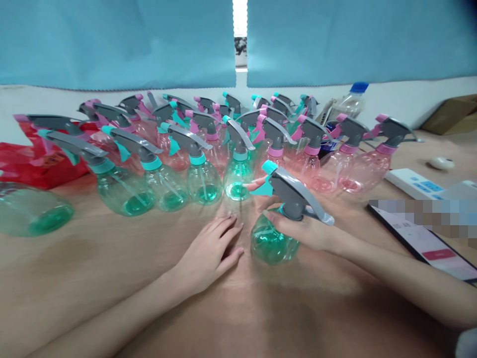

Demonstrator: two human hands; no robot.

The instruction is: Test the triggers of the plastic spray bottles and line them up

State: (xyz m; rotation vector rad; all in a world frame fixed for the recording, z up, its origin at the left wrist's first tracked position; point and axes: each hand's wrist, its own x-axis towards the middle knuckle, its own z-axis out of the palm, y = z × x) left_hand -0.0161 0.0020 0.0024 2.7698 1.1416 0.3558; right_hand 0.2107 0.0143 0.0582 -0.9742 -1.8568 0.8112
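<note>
We hold the green spray bottle near centre, right grip closed about its neck; firm, even pressure below the trigger should limit wobble. Our left hand rests, fingers slightly spread, on the wood-toned counter. Blue curtains hang beyond, at the far side.

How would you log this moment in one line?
left hand: on table; right hand: holding green spray bottle; behind: green and pink spray bottles
</note>
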